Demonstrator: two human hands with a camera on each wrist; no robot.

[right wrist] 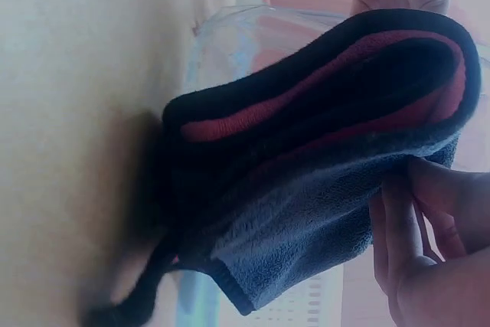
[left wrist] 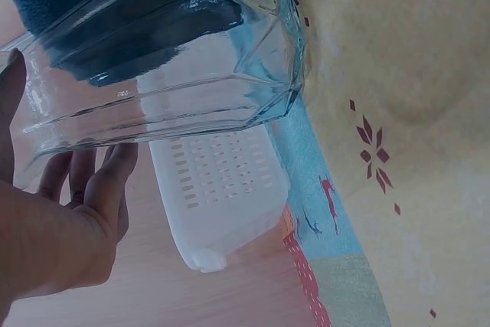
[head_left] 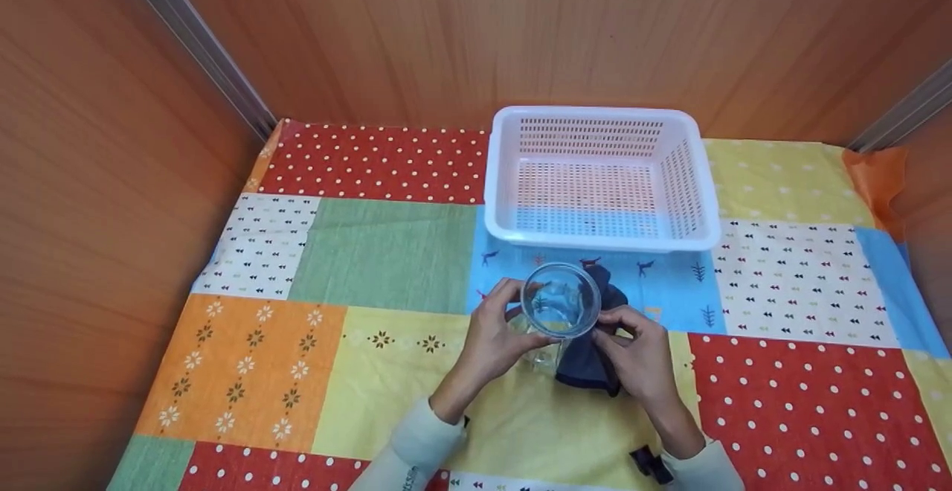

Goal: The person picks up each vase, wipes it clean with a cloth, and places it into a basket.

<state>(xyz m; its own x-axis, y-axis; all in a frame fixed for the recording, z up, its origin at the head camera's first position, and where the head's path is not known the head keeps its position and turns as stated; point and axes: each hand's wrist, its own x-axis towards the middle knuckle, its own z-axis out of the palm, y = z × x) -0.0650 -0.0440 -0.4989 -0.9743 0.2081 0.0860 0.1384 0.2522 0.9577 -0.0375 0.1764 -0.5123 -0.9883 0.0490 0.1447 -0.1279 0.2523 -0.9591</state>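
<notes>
Far L: patchwork cloth [head_left: 387, 253] spread over the surface, running on under everything else.

Next, L hand [head_left: 494, 335], curled round the upper part of a clear glass jar [head_left: 559, 305], thumb on the near side of the rim, fingers round the far L side. Jar sits btw. the two hands, mouth up, long axis approx. vertical; L wrist view has its base close to the patchwork, but can't tell if touching or just off it.

Then a dark folded cloth [head_left: 587, 364], pinkish-red inside per R wrist view, hanging along the jar's R side, w/ part of it showing past the rim.

R hand [head_left: 639, 353] is on the cloth's R, pinching it btw. thumb & fingers right by the rim; can't tell if those fingertips touch glass too.

Key relation: jar is directly in front of the person, L hand already on it & so nearer; R hand has only the cloth for sure. White basket [head_left: 602, 242] stands just beyond the jar, extending further R, long side crosswise.
</notes>
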